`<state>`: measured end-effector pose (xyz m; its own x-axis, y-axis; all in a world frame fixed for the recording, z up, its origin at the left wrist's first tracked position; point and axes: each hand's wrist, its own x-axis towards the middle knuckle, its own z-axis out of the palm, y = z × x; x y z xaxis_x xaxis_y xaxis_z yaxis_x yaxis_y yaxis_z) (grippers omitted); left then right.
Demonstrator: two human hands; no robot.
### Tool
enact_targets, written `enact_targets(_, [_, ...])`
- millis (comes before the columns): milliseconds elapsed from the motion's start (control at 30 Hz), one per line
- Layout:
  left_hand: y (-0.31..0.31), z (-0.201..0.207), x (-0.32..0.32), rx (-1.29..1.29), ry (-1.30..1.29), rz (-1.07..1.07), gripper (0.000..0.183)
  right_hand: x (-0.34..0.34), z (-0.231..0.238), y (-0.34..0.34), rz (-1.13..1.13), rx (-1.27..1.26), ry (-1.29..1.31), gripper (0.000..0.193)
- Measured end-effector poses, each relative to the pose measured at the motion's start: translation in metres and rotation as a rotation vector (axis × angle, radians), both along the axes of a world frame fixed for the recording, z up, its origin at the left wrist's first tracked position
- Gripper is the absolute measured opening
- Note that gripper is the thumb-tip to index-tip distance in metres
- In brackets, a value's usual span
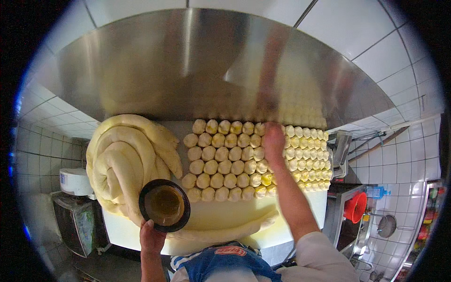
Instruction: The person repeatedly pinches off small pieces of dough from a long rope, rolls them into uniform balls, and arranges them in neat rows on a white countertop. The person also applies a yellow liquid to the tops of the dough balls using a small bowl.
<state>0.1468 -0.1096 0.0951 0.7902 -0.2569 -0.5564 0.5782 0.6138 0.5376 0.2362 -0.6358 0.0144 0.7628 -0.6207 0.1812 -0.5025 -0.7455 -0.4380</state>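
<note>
My left hand (pixel 152 237) grips the lower rim of a black bowl (pixel 165 228), which holds a shallow yellowish liquid. Rows of small round dough balls (pixel 223 153) cover the right part of the pale worktop (pixel 221 212), and many have a yellow, glossy coating. My right hand (pixel 274 141) reaches over the far middle of these rows, at or just above the balls. It is blurred and its fingers are hidden, so I cannot see whether it holds anything. A thick coil of dough (pixel 124 160) lies at the left, partly behind the bowl. One long dough strand (pixel 225 230) runs along the near edge.
Behind the worktop rises a shiny metal panel (pixel 164 66), with white tiled wall (pixel 347 28) around it. Off to the right are a red plastic container (pixel 355 207), a metal strainer (pixel 387 226) and a blue container (pixel 376 191). A white appliance (pixel 75 182) stands at the left.
</note>
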Motion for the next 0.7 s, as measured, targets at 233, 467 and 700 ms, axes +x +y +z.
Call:
enact_targets(233, [0.038,-0.001,-0.02,0.131,-0.143,-0.04,0.068,0.022,0.057,0.265,0.595,0.396,-0.251,0.014])
enact_targets(467, [0.039,-0.003,-0.042,-0.042,-0.122,0.027,0.067,-0.121,-0.003,0.133,0.048,1.291,-0.496,0.024])
enact_targets(700, [0.0,-0.007,-0.067,-0.078,-0.096,-0.024,0.058,-0.333,0.0,-0.15,-0.562,0.506,-0.569,0.025])
